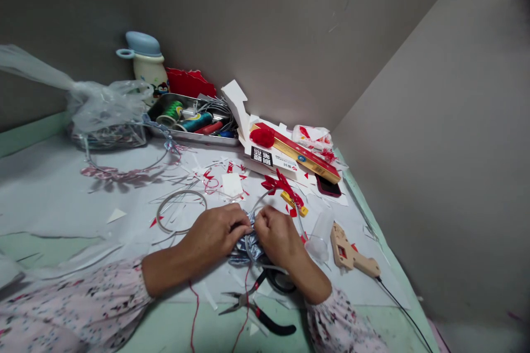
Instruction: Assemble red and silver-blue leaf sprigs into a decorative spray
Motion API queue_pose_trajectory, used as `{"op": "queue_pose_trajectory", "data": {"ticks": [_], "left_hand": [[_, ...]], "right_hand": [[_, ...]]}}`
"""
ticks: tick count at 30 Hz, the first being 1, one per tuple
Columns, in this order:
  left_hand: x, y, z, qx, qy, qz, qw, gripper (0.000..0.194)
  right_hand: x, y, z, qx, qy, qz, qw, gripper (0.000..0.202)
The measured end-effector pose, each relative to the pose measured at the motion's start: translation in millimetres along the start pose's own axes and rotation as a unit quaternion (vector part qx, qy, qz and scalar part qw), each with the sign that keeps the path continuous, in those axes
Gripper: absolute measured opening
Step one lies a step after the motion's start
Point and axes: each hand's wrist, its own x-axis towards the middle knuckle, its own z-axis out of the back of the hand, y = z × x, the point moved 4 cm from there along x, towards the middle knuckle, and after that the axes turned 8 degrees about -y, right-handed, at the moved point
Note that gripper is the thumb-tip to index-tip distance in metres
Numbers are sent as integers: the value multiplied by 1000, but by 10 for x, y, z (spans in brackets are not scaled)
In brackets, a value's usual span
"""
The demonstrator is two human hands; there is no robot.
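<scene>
Left hand (232, 225): fingertips pinched on silvery-blue foil (240, 257)
Right hand (276, 231): curled beside it; cannot tell its grip
Red thread (247, 282): crosses pliers (260, 315); best kept free

Pale pink sleeves (83, 311), loose, full, gathered at cuffs (141, 281); scattered small print (342, 320), dark and reddish.

The petals (238, 258) are silvery blue, sleeves (89, 303) floral pink.
</scene>
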Motion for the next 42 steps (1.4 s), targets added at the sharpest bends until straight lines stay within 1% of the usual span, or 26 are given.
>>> {"op": "queue_pose_trajectory", "data": {"ticks": [3,6,11,13,16,20,26,29,34,37,40,42], "left_hand": [[14,10,2,-13,-1,20,1000,17],[33,44,6,-44,4,42,998,16],[86,85,34,-92,59,105,989,17],[118,82,47,-100,76,109,986,16],[163,97,49,-84,95,107,986,18],[215,136,37,-71,108,104,986,23],[286,178,23,-59,126,120,983,19],[302,217,0,-63,134,124,981,20],[304,272,-39,-77,151,124,978,19],[307,263,-26,-66,149,120,979,18],[310,238,-4,-46,150,120,980,17],[314,223,6,-42,153,123,980,17]], "right_hand": [[-8,14,-12,-12,12,4,1000,17],[10,24,1,-10,27,2,1000,19],[46,13,38,87,67,-105,988,21],[50,37,51,116,67,-110,985,19],[41,68,60,140,65,-90,984,19],[25,67,66,112,56,-56,991,21],[10,67,54,97,55,-3,994,20],[-1,81,56,70,52,29,996,21],[-26,93,50,12,29,84,996,19],[-51,102,40,0,18,112,994,19],[-75,122,48,-13,-6,131,991,18],[-89,143,48,-19,-9,144,989,18]]}}
